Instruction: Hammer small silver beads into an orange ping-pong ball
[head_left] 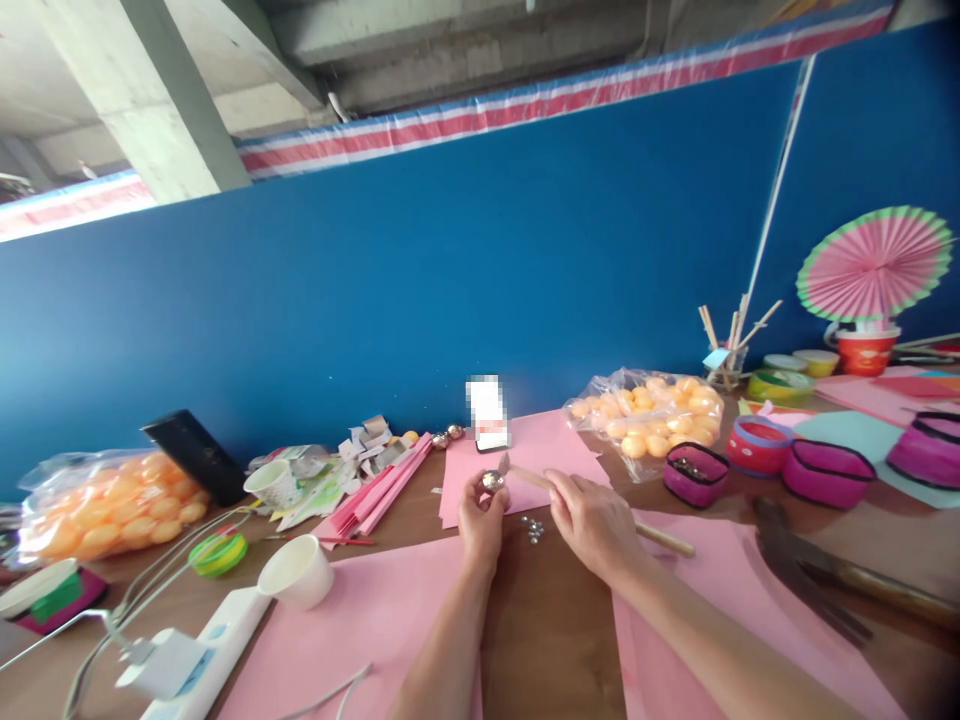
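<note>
My left hand is closed around a small shiny silver ball, pinched at its fingertips above the brown table. My right hand grips a wooden stick whose flat tip reaches up beside the silver ball. A few small silver pieces lie on the table between my hands. A pink paper sheet lies just beyond them.
Bags of orange balls sit at the left and right. A paper cup, power strip, folded pink paper, magenta pouches, a paper fan and a blue partition wall surround the work area.
</note>
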